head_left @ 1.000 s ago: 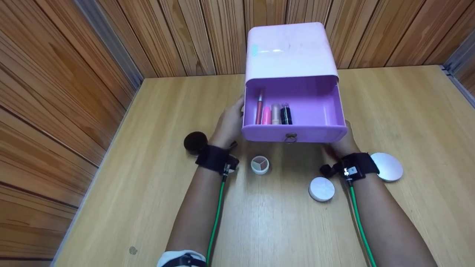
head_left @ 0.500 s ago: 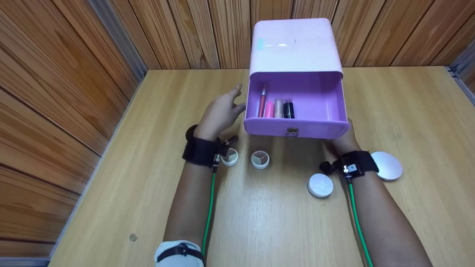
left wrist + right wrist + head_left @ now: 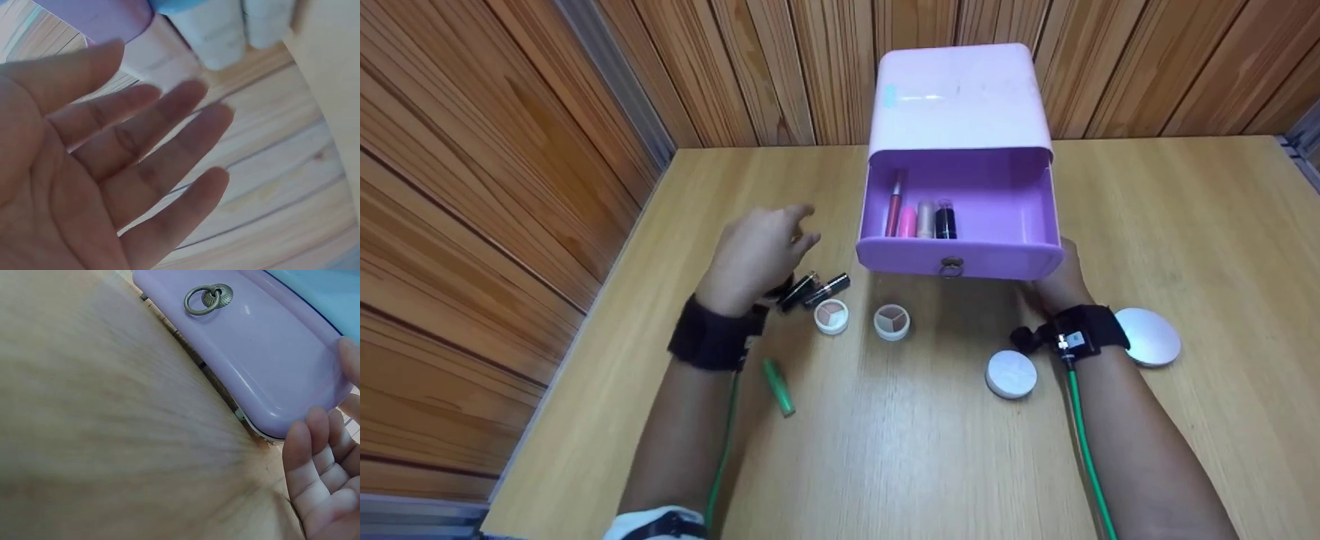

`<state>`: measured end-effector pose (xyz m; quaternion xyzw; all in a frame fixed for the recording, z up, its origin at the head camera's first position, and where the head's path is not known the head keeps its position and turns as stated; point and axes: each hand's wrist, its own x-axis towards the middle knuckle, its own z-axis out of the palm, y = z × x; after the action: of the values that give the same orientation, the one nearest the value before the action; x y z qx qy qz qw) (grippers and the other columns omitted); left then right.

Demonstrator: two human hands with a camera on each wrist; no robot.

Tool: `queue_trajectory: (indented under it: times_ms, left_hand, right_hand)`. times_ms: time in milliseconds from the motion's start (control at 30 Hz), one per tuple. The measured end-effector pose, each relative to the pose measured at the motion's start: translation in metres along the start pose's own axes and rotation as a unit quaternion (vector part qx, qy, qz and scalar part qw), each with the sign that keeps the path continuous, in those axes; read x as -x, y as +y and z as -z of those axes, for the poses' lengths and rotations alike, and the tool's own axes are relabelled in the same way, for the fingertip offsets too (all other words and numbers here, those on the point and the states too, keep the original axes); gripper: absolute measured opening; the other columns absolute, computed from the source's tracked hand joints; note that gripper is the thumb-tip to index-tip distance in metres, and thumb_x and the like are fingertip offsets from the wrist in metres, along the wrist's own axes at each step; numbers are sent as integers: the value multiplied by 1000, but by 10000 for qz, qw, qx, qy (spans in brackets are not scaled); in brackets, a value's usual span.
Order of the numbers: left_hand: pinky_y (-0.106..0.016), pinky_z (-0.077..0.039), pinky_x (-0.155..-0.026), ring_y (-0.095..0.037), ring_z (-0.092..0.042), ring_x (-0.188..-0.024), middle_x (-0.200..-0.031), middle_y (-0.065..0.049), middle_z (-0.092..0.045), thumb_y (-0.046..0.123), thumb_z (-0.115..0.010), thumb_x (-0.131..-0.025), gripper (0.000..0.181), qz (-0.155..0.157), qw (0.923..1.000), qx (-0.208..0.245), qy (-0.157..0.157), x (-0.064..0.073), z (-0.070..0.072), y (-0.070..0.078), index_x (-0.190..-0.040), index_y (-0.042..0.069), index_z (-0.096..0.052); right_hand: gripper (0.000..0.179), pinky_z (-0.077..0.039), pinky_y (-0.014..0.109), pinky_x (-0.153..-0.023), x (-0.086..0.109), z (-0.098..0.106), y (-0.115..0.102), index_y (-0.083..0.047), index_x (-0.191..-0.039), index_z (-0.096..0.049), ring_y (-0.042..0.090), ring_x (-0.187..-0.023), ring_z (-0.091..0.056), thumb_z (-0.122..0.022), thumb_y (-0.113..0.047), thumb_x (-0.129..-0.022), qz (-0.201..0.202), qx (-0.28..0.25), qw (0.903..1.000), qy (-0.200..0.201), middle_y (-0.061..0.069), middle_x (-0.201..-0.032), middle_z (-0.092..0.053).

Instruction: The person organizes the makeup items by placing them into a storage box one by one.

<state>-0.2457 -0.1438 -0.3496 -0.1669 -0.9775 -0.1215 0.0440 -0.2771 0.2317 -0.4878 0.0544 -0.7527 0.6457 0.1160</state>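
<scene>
A pink and purple storage box [image 3: 960, 97] stands at the back with its purple drawer [image 3: 997, 262] pulled out. Inside lie a red tube [image 3: 895, 210], a pink tube [image 3: 907, 223], a pale tube [image 3: 925, 219] and a black lipstick-like tube [image 3: 945, 223], at the drawer's left side. My left hand [image 3: 750, 259] is apart from the box on its left; the left wrist view has its fingers spread and nothing held. At the drawer's right front corner is my right hand [image 3: 326, 467], fingers loosely bent and touching the edge, partly hidden behind the drawer in the head view.
Two black tubes [image 3: 826, 291] and two small three-colour pots [image 3: 831, 316] sit between the left hand and the drawer. A green tube [image 3: 778, 388] lies by the left forearm. A white round container [image 3: 1011, 374] and a larger white disc [image 3: 1147, 337] flank the right wrist.
My left hand has come off the box's left side and moved left and towards me, uncovering the black tubes, one pot and the green tube. The right hand stays at the drawer.
</scene>
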Motion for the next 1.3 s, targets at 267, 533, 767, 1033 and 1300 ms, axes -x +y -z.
queue_trajectory:
  times_ms: [267, 533, 767, 1033, 1300]
  left_hand:
    - [-28, -36, -44, -11, -46, -53, -64, 5, -53, 30, -66, -94, 21, -710, 9956, -546, 290, 58, -39, -25, -86, 11, -68]
    - [-24, -48, -53, -7, -55, -63, -79, 3, -65, 2, -74, -81, 15, -1450, 9891, -254, -101, 103, -69, -36, -94, 11, -75]
    - [-33, -55, -76, -10, -65, -88, -94, 2, -71, 2, -75, -83, 21, -2062, 9696, 856, -999, 119, -82, -44, -100, 14, -78]
    - [-30, -54, -71, -8, -63, -81, -87, 3, -69, 9, -74, -86, 15, -1974, 9734, 588, -1008, 115, -91, -41, -98, 15, -78]
    - [-25, -54, -76, -8, -65, -87, -102, 0, -70, 7, -74, -86, 38, -2605, 9605, 718, -666, 93, -60, -7, -123, 11, -68]
  right_hand:
    - [23, -44, 24, -76, 0, 1, 4, 0, -109, -64, 12, -84, -55, -67, -3, -86, 333, 331, 9989, -26, 3, -92, -62]
    - [40, -43, 30, -85, 1, -2, 8, -11, -125, -62, 17, -99, -54, -72, -28, -90, -328, -357, 9988, -101, 9, -111, -62]
    - [44, -40, 32, -91, 0, -1, 4, -15, -131, -60, 20, -108, -53, -67, -35, -92, -398, -455, 9980, -209, 10, -120, -60]
    - [38, -43, 29, -87, -1, 0, 5, -11, -129, -61, 19, -104, -55, -67, -24, -94, -221, -613, 9977, -200, 8, -115, -63]
    - [39, -46, 28, -85, -1, 1, 5, 2, -125, -61, 14, -95, -58, -71, -9, -89, 72, -486, 9987, -107, 1, -103, -65]
